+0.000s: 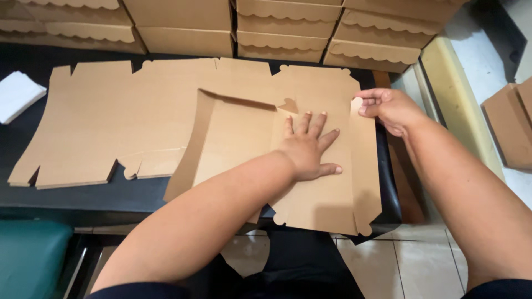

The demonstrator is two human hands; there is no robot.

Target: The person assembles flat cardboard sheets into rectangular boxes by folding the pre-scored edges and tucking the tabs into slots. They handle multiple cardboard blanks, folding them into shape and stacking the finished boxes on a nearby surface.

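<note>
Flat kraft cardboard box blank (310, 166) on dark bench (133, 194), pinned under left hand (306, 152), fingers (316, 126) spread open and flat. Right hand (388, 108) at the blank's far side flap (363, 166), fingers pinched on its edge. Judged light, thin, stiff along panels, yielding only at creases; best taken by flap edges. Stacked finished boxes (277, 33) beyond the fingers.

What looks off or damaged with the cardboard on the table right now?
Nothing looks damaged. The cardboard blank under the left hand overhangs the front edge of the black table, and the right hand pinches its right flap. The flat stack beside it lies a little fanned.
</note>
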